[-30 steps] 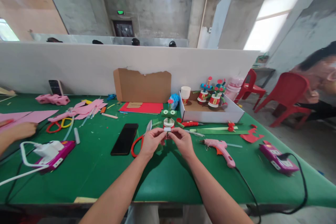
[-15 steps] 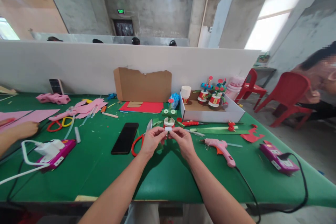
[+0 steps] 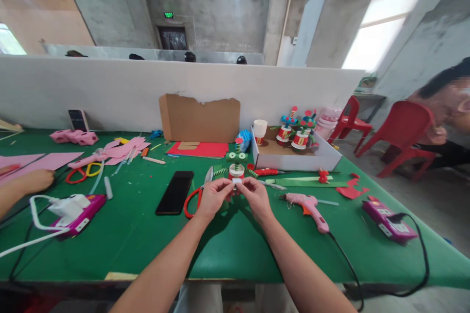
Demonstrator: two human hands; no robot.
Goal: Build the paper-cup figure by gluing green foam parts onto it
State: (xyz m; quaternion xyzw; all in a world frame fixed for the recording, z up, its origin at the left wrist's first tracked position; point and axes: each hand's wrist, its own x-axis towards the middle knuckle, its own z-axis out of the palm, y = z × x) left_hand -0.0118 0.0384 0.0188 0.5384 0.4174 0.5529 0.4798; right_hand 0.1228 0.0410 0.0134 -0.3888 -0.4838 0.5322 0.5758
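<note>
Between the fingertips of my left hand (image 3: 214, 195) and my right hand (image 3: 256, 194) is a small white piece (image 3: 237, 181), pinched from both sides. Just behind it stands a paper-cup figure (image 3: 236, 157) with a green head part, green spring arms and a red disc on top. My fingers partly cover its red cup. Orange-handled scissors (image 3: 192, 203) lie beside my left hand, and a black phone (image 3: 175, 193) lies further left. A pink glue gun (image 3: 308, 208) rests to the right of my right hand.
An open white box (image 3: 297, 159) holds more cup figures. Red sheets (image 3: 198, 150) lie before upright cardboard (image 3: 201, 118). Purple power strips (image 3: 82, 217) sit at both sides. Another person's hand (image 3: 36, 181) is on pink paper at left; a person sits at right.
The small white piece has tilted slightly between my fingertips. My hands have hardly moved.
</note>
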